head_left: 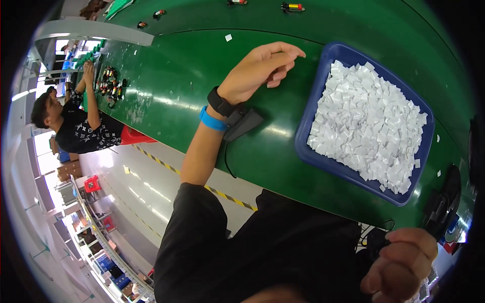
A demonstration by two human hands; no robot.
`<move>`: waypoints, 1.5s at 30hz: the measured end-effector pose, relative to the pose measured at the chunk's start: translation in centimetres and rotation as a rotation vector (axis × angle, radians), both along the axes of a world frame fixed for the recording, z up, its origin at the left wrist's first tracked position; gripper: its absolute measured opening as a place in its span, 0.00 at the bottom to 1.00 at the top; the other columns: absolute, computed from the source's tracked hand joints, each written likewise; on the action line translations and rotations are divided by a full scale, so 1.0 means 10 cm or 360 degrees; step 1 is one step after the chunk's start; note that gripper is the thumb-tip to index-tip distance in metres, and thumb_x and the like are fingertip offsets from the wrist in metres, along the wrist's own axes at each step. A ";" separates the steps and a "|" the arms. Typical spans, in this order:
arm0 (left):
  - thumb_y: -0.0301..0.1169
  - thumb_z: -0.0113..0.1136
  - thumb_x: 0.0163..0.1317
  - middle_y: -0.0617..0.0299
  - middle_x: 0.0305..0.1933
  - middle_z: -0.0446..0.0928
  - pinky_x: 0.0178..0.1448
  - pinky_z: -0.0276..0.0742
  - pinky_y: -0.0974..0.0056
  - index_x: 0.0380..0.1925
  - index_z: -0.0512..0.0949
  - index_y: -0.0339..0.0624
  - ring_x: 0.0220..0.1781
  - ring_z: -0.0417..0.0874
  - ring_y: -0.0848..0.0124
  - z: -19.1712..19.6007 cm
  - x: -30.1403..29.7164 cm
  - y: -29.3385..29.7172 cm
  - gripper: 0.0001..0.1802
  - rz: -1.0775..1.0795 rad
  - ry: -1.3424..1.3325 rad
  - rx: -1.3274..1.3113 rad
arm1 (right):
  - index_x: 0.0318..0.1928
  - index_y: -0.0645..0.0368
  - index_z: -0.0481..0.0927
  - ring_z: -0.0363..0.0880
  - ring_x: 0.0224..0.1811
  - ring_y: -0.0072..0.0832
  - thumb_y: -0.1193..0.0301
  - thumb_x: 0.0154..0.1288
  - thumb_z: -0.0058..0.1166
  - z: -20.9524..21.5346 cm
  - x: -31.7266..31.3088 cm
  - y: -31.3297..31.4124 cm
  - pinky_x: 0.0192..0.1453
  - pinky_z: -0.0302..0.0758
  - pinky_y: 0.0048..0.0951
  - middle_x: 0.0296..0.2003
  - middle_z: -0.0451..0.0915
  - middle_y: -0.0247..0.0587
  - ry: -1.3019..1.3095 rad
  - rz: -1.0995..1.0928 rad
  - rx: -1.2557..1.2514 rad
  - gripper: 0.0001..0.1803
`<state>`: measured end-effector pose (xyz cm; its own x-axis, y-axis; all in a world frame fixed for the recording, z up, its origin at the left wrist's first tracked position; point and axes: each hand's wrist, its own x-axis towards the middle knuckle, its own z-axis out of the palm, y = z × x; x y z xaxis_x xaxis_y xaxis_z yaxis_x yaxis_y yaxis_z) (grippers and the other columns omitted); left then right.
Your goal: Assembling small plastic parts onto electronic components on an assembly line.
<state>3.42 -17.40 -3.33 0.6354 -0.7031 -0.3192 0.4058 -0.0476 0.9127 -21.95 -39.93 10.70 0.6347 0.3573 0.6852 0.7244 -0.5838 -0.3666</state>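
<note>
My left hand (265, 70) is over the green table, to the left of a blue tray (308, 118). Its thumb and forefinger come together and the other fingers curl in; nothing can be made out between them. A black strap (221, 103) and a blue band (212, 119) circle that wrist, with a dark wedge-shaped device (245, 125) beside it. Small white square pieces (366, 126) are heaped in the tray. Close to the camera at the lower right, my right hand (401, 265) is closed with bent fingers. Whatever it may hold is hidden.
One loose white piece (228, 38) lies on the green table (166, 76). Small motor-like parts (293, 7) sit along the far side. At left, a co-worker (83, 123) handles things beside a cluster of similar parts (111, 87). A black stand-like object (444, 202) is at right.
</note>
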 end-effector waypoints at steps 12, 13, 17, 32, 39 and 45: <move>0.36 0.54 0.71 0.72 0.29 0.69 0.26 0.64 0.76 0.49 0.77 0.39 0.25 0.67 0.83 -0.24 -0.02 -0.06 0.14 0.0094 -0.0334 0.0196 | 0.34 0.63 0.77 0.76 0.20 0.36 0.84 0.46 0.64 -0.42 0.13 -0.07 0.26 0.73 0.34 0.22 0.77 0.41 0.0173 -0.0104 0.0180 0.13; 0.36 0.54 0.71 0.71 0.30 0.70 0.26 0.65 0.76 0.48 0.77 0.38 0.25 0.68 0.83 -0.25 -0.02 -0.05 0.13 0.0106 -0.0381 0.0248 | 0.34 0.64 0.77 0.76 0.20 0.35 0.85 0.46 0.64 -0.46 0.13 -0.11 0.26 0.73 0.33 0.22 0.77 0.42 0.0172 -0.0111 0.0190 0.13; 0.35 0.55 0.70 0.69 0.31 0.74 0.23 0.66 0.75 0.46 0.78 0.39 0.23 0.71 0.81 -0.36 0.02 -0.09 0.12 0.0123 -0.0488 0.0323 | 0.35 0.65 0.77 0.75 0.18 0.32 0.84 0.48 0.64 -0.49 0.10 -0.31 0.25 0.71 0.30 0.21 0.77 0.41 0.0287 -0.0161 0.0189 0.12; 0.40 0.65 0.64 0.57 0.38 0.80 0.24 0.77 0.68 0.49 0.73 0.42 0.26 0.78 0.75 -0.68 1.39 -0.42 0.19 0.0396 -0.1695 0.1007 | 0.36 0.62 0.81 0.75 0.25 0.15 0.83 0.58 0.63 -0.79 0.04 -0.82 0.32 0.69 0.18 0.23 0.79 0.32 0.0831 -0.0409 0.1080 0.07; 0.44 0.57 0.70 0.57 0.40 0.79 0.29 0.80 0.66 0.50 0.72 0.36 0.27 0.79 0.73 0.47 0.10 -1.09 0.22 -0.0059 -0.0376 -0.0028 | 0.46 0.62 0.79 0.74 0.24 0.14 0.80 0.61 0.63 -0.89 0.12 -0.79 0.31 0.70 0.16 0.25 0.77 0.30 0.0987 -0.0579 0.1411 0.13; 0.44 0.52 0.73 0.58 0.37 0.77 0.26 0.78 0.68 0.52 0.71 0.38 0.25 0.78 0.74 0.73 -0.83 -1.36 0.20 -0.0450 -0.0088 0.0066 | 0.48 0.65 0.76 0.77 0.30 0.19 0.80 0.64 0.58 -0.88 0.21 -0.71 0.29 0.73 0.19 0.33 0.77 0.36 0.0985 -0.0454 0.1472 0.12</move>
